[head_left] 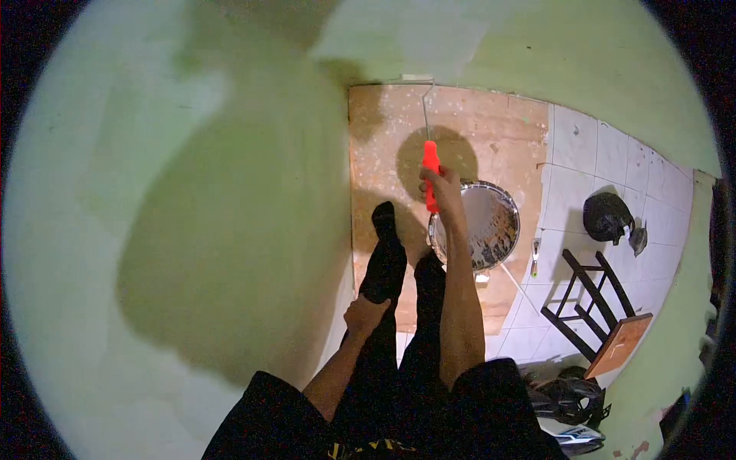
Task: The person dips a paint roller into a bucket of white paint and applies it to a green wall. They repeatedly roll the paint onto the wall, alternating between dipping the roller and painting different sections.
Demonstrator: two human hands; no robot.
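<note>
At the foot of the green wall (583, 69) is the roller (431, 151), its red handle (432, 204) clamped in the grip of the right hand (446, 185) near a bucket (514, 208) on brown board (506, 119). The left hand (366, 316) rests against the left leg (385, 268); I cannot tell whether that grip is closed.

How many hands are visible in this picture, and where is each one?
2. The right hand holds the red-handled paint roller near the bucket; the left hand rests on the left leg.
</note>
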